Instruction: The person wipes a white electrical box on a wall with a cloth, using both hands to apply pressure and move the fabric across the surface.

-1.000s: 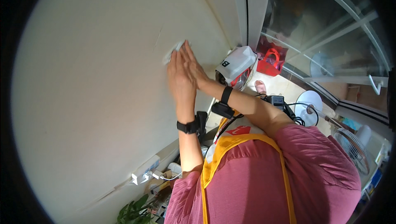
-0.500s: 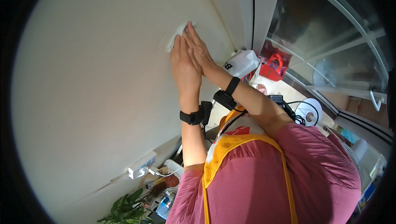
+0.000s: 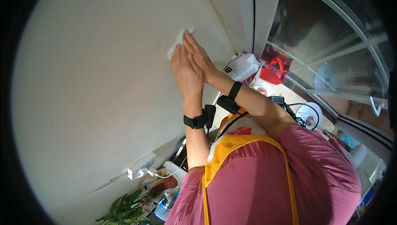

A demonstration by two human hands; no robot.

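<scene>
A crumpled white cloth (image 3: pixel 175 50) is pressed against the pale wall (image 3: pixel 91 84) under my fingertips. My left hand (image 3: pixel 187 74) lies with its fingers straight and together, holding the cloth's lower part to the wall. Slightly above and to the right, my right hand (image 3: pixel 200 59) holds the upper part, its fingers also stretched and close together. The two hands touch along their sides. Parts of the cloth under the fingers are hidden. Each wrist wears a black strap with a small box.
A white power strip (image 3: pixel 141 166) with plugs runs along the wall's lower edge, above a leafy plant (image 3: pixel 122 208) and cluttered small items. To the right stand a white bag (image 3: pixel 243 67), a red bag (image 3: pixel 273 72), a round white base (image 3: pixel 309 113) and a glass door (image 3: pixel 331 38).
Both hands and the cloth have slid a little way down the wall together. The hands stay side by side on the cloth.
</scene>
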